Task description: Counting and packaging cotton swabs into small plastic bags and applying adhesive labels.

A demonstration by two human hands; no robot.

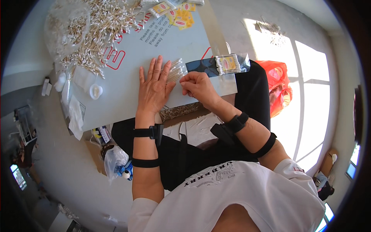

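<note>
A small row of cotton swabs lies on the grey printed tabletop, between my two hands. My left hand rests flat with its fingers stretched out, its thumb beside the swabs. On their other side, my right hand has thumb and fingers pinched together near the swab ends; whatever they may hold is too small to make out. Just beyond the right hand, a filled swab packet with a yellow label lies on a dark, shiny strip.
A large heap of loose swabs, partly under clear plastic, covers the far left. Yellow label cards lie at the far edge. A small white tub stands at left. More swabs fill a box below the near edge. A red bag sits right.
</note>
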